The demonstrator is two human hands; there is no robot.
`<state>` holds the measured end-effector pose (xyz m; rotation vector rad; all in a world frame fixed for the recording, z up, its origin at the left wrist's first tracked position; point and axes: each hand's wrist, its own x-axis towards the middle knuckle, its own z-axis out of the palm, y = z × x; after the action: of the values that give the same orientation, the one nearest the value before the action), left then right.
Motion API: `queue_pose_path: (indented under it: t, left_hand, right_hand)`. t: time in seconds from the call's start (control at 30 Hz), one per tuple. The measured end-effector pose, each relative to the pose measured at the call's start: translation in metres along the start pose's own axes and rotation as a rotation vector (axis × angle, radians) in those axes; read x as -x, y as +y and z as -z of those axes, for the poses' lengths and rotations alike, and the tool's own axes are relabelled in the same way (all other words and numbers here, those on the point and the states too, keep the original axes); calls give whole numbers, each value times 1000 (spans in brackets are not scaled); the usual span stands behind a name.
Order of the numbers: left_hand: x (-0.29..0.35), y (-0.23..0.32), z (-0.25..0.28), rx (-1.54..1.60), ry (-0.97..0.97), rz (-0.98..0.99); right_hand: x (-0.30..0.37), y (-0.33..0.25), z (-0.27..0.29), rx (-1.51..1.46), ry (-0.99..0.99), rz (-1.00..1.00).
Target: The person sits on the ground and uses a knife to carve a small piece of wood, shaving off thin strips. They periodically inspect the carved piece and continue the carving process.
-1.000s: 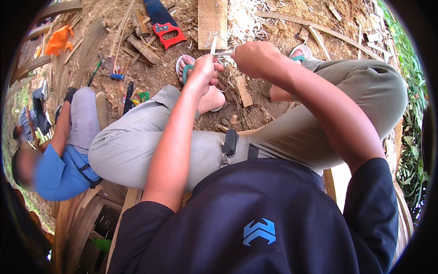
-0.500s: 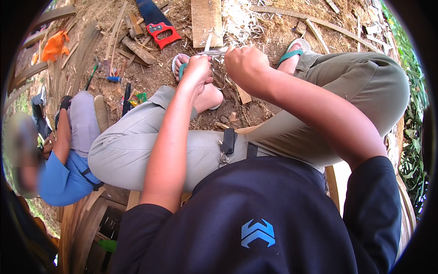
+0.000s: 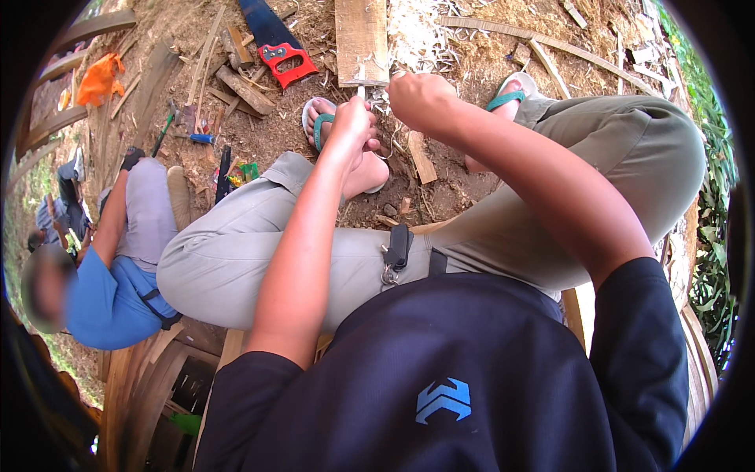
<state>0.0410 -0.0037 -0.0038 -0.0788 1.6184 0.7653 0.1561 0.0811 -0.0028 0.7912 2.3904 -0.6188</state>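
My left hand [image 3: 354,124] is closed round a thin pale wooden stick [image 3: 361,92], whose far end points toward the end of a flat wooden board [image 3: 361,39]. Just to the right, my right hand [image 3: 421,98] is in a fist round a knife; its handle is hidden in the fist. The narrow grey knife blade [image 3: 368,82] reaches left from the fist and crosses the stick near the board's end. Both hands are held in front of my bent legs, between my sandalled feet.
A red-handled saw [image 3: 285,63] lies left of the board. Pale wood shavings [image 3: 417,35] are heaped to its right. Offcuts [image 3: 245,90] and a hammer [image 3: 168,118] lie farther left. A person in a blue shirt [image 3: 118,303] sits at my left.
The blade has slid away from my left hand along the stick toward the board. My left hand has shifted slightly right and nearer me. The whole view has moved a little.
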Motion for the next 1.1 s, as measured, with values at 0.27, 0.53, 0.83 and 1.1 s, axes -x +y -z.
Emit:
queue_pose_path:
  t: [0.27,0.53,0.83,1.1]
  left_hand:
    - [-12,-9,7,-201,-21,-94]
    - [-24,-12,12,-83,-48,-28]
    - [-21,-15,14,-130,-9,-32]
    - [-15,-10,6,-127,-4,9]
  right_hand:
    - [41,-8,26,-15,-43,-1]
    - [42,-13,-5,105,198,-29]
    - [21,-33,-11,-22,62,-220]
    - [-11,-30,-28,2,135,-173]
